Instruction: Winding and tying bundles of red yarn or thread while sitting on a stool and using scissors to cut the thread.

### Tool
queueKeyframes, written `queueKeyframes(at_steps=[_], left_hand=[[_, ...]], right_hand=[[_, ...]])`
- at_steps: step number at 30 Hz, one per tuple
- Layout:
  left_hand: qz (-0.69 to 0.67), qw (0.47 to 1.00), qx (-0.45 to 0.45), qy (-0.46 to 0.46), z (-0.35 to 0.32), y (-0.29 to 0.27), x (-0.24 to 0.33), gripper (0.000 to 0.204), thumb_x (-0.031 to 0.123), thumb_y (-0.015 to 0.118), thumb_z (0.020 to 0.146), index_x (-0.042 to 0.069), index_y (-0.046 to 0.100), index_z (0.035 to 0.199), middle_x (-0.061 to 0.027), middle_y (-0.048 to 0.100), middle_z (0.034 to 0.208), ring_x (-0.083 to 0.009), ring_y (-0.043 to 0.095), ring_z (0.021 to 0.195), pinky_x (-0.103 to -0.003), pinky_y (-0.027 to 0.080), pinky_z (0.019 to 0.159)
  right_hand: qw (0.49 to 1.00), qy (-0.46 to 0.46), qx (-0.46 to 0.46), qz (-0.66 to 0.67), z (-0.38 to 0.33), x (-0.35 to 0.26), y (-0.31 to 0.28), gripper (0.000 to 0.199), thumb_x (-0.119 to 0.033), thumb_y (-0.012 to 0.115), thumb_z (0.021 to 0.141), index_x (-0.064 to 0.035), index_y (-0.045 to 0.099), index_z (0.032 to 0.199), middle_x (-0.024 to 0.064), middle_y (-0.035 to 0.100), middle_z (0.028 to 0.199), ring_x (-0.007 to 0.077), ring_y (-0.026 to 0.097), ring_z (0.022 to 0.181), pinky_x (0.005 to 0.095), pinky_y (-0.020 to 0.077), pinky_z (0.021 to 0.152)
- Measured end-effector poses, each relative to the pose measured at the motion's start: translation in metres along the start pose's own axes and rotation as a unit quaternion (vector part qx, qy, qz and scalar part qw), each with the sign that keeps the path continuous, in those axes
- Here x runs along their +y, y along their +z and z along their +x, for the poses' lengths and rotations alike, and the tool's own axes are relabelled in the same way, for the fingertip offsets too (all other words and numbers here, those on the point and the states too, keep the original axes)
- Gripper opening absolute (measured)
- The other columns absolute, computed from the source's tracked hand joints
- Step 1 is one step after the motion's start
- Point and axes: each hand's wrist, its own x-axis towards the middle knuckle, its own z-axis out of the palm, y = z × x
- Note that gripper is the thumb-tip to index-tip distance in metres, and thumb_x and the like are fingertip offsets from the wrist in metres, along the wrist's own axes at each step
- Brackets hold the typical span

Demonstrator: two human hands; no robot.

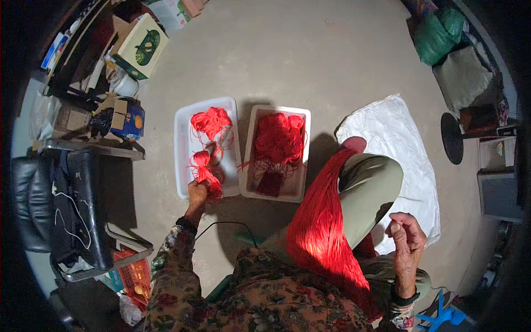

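— So, closest in: a thick hank of loose red cord strands (323, 221) lies draped over the person's lap and knee, fanning down toward the flowered blouse. What are the hands doing?

— The right hand (406, 235) is raised just beside that hank, fingers curled loosely with thumb and fingertips pinched together; I cannot tell whether a strand is caught between them. The left hand (198, 191) is stretched forward and closed around a small tied bundle of red cord (203, 169), gripping it at its lower end, so the looped part stands above the fist.

— And where is that bundle?

— It sits over the near end of the shallow white plastic tray on the left (182, 144), in the hand, not lying down yet. Farther up the same tray rests another knotted red cord piece (211, 120), apart from the held one.

— How would you handle it well?

— I'd judge it best to keep the grip low on the tail, keep the loops from snagging, and keep it apart from the piece above.

— Anything beyond?

— Just beside it, the second white plastic tray (251, 138) holds a fuller heap of red knotted pieces (279, 141), and a white woven sack (398, 138) is spread on the floor to the right.
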Motion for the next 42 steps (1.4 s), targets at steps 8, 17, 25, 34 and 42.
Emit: queueKeyframes(at_steps=[8,17,25,34,42], left_hand=[[0.057,0.996,0.032,-0.058,0.054,-0.017,-0.032,0.015,0.003,0.061,0.08,0.0,0.064,0.095,-0.0027,0.064,0.08,-0.013,0.06,0.068,-0.029,0.05,0.065],[0.266,0.961,0.009,0.074,0.11,-0.014,-0.024,0.017,0.01,0.061,0.08,0.005,0.068,0.094,-0.0069,0.067,0.077,-0.0199,0.061,0.065,-0.033,0.049,0.065],[0.535,0.796,-0.039,0.281,0.162,0.038,0.02,0.031,0.012,0.059,0.074,0.008,0.066,0.104,-0.0192,0.059,0.116,-0.0365,0.054,0.11,-0.044,0.043,0.094],[0.474,0.826,0.076,0.296,0.246,0.044,0.023,0.034,0.006,0.057,0.069,0.003,0.064,0.102,-0.0178,0.053,0.126,-0.0356,0.054,0.108,-0.045,0.045,0.089],[0.384,0.909,0.017,0.163,0.305,0.017,-0.001,0.034,0.015,0.058,0.073,0.007,0.065,0.106,-0.014,0.065,0.106,-0.0327,0.06,0.099,-0.038,0.047,0.085]], right_hand=[[0.921,-0.286,-0.008,-0.265,0.043,-0.013,0.034,0.016,-0.01,0.066,0.075,-0.0035,0.064,0.09,0.0126,0.055,0.098,0.0338,0.05,0.096,0.0448,0.0421,0.083],[0.872,-0.374,-0.076,-0.307,0.081,0.0,0.069,0.016,-0.022,0.07,0.071,-0.0156,0.068,0.085,0.0,0.061,0.094,0.0232,0.056,0.096,0.0441,0.0306,0.092],[0.827,-0.423,-0.061,-0.365,0.093,0.005,0.089,0.022,-0.024,0.069,0.063,-0.0205,0.069,0.085,-0.0055,0.063,0.093,0.0167,0.058,0.087,0.0385,0.0319,0.085],[0.809,-0.409,-0.08,-0.415,0.096,0.003,0.105,0.02,-0.025,0.067,0.061,-0.0257,0.067,0.081,-0.0095,0.06,0.088,0.0166,0.056,0.085,0.0429,0.0308,0.079],[0.798,-0.4,-0.109,-0.437,0.099,0.002,0.108,0.031,-0.022,0.071,0.05,-0.025,0.065,0.08,-0.0087,0.059,0.088,0.0166,0.057,0.084,0.0436,0.0312,0.079]])
